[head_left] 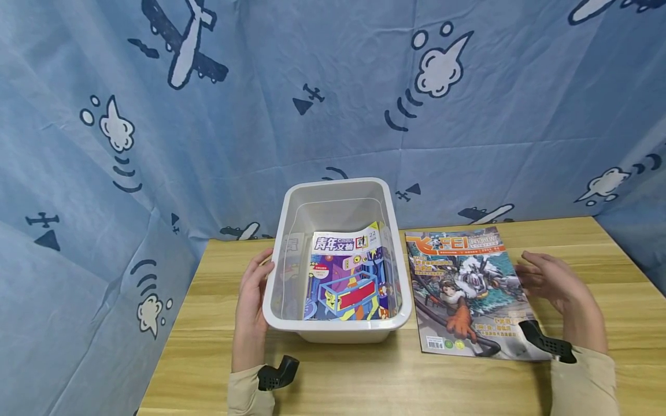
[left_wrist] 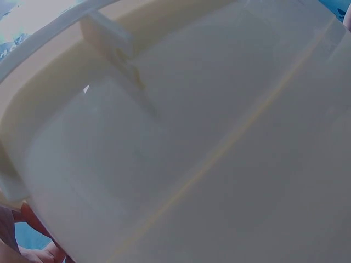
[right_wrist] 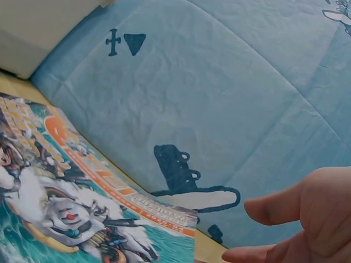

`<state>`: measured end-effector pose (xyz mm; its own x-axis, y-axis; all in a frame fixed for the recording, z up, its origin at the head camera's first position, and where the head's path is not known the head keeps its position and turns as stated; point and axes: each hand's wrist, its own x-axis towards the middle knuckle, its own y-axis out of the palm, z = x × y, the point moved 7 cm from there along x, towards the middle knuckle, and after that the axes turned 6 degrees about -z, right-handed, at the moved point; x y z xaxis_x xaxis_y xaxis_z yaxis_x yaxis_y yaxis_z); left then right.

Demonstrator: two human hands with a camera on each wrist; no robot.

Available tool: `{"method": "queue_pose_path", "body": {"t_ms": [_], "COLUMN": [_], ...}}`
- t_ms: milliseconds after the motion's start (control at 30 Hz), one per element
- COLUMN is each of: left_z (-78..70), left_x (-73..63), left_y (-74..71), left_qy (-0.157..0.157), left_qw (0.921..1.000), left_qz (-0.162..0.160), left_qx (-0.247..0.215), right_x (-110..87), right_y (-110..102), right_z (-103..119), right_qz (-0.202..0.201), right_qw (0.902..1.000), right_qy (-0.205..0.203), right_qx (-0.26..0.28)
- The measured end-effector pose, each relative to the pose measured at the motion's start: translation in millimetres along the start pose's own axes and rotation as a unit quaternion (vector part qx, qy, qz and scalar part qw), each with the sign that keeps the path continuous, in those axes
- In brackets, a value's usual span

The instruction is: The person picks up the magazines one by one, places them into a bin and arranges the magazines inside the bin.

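A light grey plastic bin [head_left: 337, 331] stands on the table, and inside it lies a magazine [head_left: 347, 283] with a purple cover. My left hand [head_left: 253, 303] touches the bin's left side, its fingers along the outer wall below the rim. In the left wrist view the bin wall [left_wrist: 181, 120] fills most of the picture, with part of the hand at the lower left corner. Right of the bin, a second magazine [head_left: 468, 294] lies flat, with an orange title. Beside its right edge is my right hand [head_left: 554, 283], thumb and fingers apart, gripping nothing.
A wooden table [head_left: 416, 384] bears the bin and the magazine. Behind and to the left hangs a blue cloth [head_left: 333, 133] with airplane prints, meeting the table's back edge. Dark wrist devices [head_left: 278, 372] are worn at both sleeves.
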<state>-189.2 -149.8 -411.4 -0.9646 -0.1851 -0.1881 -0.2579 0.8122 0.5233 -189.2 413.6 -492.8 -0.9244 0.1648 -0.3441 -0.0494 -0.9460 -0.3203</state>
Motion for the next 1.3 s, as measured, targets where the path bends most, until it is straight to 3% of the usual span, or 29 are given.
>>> {"method": "queue_pose_path", "body": {"t_ms": [500,1000,1300], "left_z": [-1.1,-0.8,-1.2], "left_x": [-0.6,-0.8,-1.8], "left_y": [1.1,0.1,0.8], "left_qy": [0.002,-0.001,-0.004], "left_qw": [1.0,1.0,0.9999], "left_qz": [0.004,-0.002,0.001], "left_qx": [-0.004,-0.001,-0.011], "right_x": [-0.1,-5.1,-6.6], "right_y": [8.9,10.4,16.9], "right_z": [6.0,4.8,7.8], "right_qz": [0.026,0.044,0.06], "right_qw": [0.997,0.9976,0.9947], "right_qy": [-0.028,-0.011,-0.047], "right_qx": [-0.067,-0.053,-0.069]}}
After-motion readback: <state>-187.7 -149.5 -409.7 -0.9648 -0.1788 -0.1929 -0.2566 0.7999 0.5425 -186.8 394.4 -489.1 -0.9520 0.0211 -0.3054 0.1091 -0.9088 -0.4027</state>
